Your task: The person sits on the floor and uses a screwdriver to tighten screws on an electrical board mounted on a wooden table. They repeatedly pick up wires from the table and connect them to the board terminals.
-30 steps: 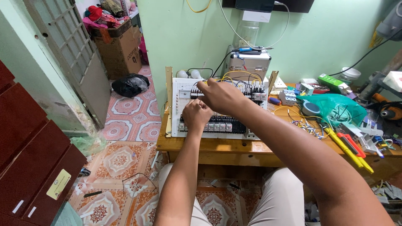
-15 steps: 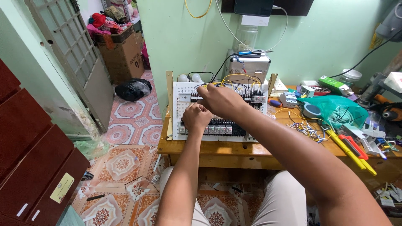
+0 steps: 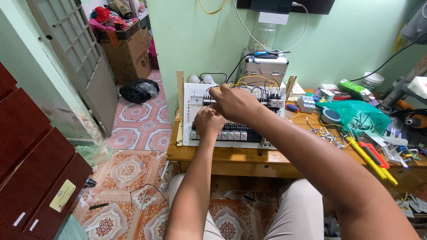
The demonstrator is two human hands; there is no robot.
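A white perforated wiring panel (image 3: 195, 106) with rows of black and grey terminal blocks and yellow wires lies tilted on a wooden table (image 3: 249, 158). My left hand (image 3: 209, 121) rests on the panel's middle, fingers curled against the components. Just above and over it, my right hand (image 3: 235, 103) reaches to the upper row, fingertips pinched at the wires near the top left. What the fingers hold is hidden by the hands themselves.
A metal case (image 3: 265, 67) stands behind the panel. A green plastic bag (image 3: 362, 116), yellow and red hand tools (image 3: 371, 155) and loose wire bits cover the table's right side. A dark red cabinet (image 3: 31, 169) stands on the left, a black bag (image 3: 138, 90) on the tiled floor.
Both hands stay on the panel; my right hand has shifted slightly left along the upper row. The camera has tilted a little.
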